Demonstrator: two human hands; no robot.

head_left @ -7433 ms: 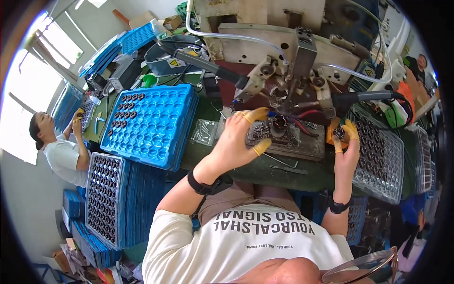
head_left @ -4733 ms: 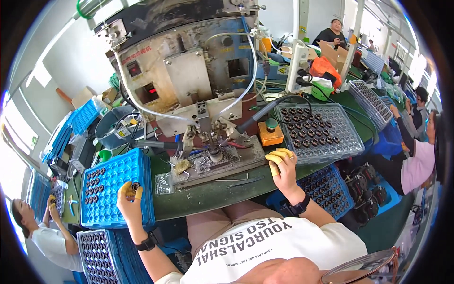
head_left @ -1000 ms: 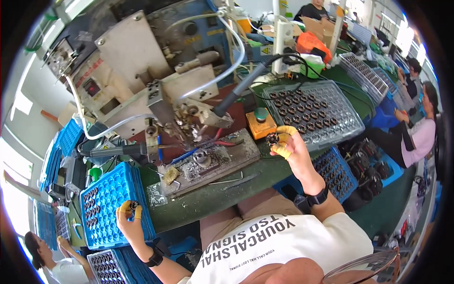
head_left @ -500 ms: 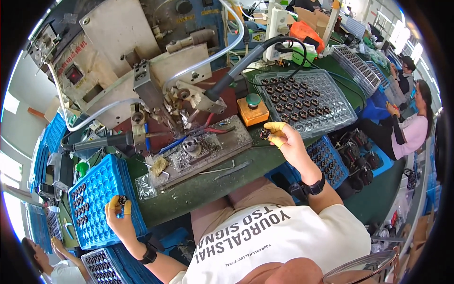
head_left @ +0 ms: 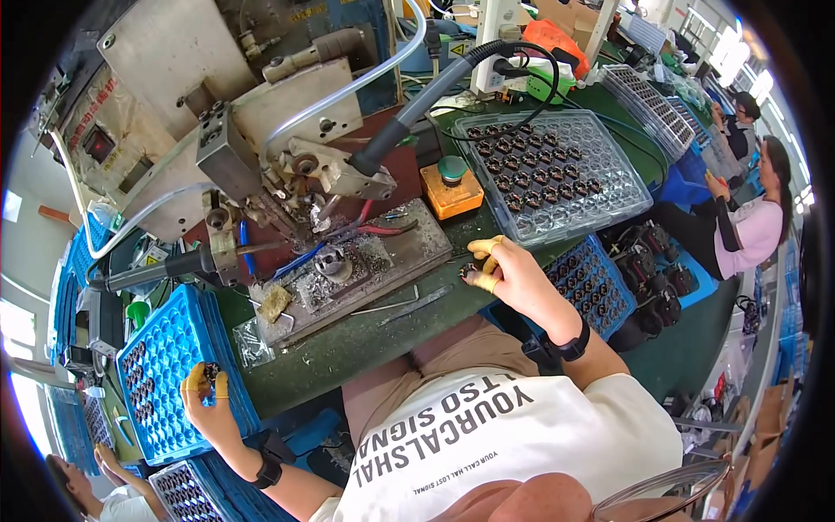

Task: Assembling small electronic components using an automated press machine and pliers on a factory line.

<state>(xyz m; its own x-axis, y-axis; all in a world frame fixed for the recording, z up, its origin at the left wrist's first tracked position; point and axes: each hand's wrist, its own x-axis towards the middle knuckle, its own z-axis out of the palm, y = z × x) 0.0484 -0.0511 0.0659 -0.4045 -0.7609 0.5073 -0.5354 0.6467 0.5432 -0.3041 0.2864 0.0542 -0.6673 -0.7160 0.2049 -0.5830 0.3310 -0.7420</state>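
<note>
My left hand [head_left: 207, 402], with yellow finger covers, pinches a small dark round part [head_left: 211, 371] over the blue tray [head_left: 187, 435] at the left. Similar parts fill some of that tray's pockets at its left side. Over the front edge of the green bench, my right hand [head_left: 513, 280], also in finger covers, grips another small dark round part [head_left: 470, 271] between thumb and fingers. A metal fixture [head_left: 332, 264] amid metal chips stands on the machine's base plate [head_left: 383, 270], to the left of my right hand.
An orange box with a green push button [head_left: 452, 177] stands beside the machine. Behind it, a clear tray [head_left: 565, 228] is partly filled with dark parts. Red-handled pliers [head_left: 389, 230] lie on the base plate. Another blue tray [head_left: 600, 296] sits low at the right. Co-workers sit at both sides.
My right hand has come left and a little nearer with its part. My left hand stays over the blue tray, slightly farther left, still holding its part. The whole view has shifted slightly.
</note>
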